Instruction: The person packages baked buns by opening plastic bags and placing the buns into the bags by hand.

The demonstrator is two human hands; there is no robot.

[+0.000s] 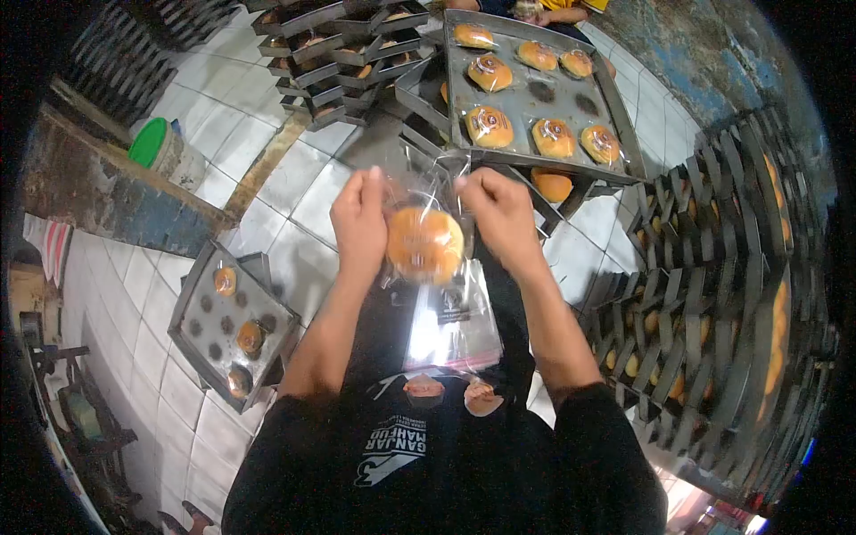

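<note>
A round golden bun (424, 245) sits inside a clear printed plastic bag (428, 183) in front of my chest. My left hand (360, 218) is closed on the bag's upper left side. My right hand (501, 214) pinches its upper right corner. The bag's top edge is stretched between them and partly blurred. On my lap, below the bun, lies a stack of flat clear plastic bags (456, 325). Just beyond my right hand, a metal tray (546, 89) carries several buns (489, 127) in clear printed wrappers.
Another tray (205, 325) with 3 buns is on the left. Stacked trays (343, 58) stand ahead, and tall tray stacks (704, 312) with buns line the right. A bucket with a green lid (149, 143) stands beyond a low wall (134, 178). Another person's arm (563, 15) shows at the top.
</note>
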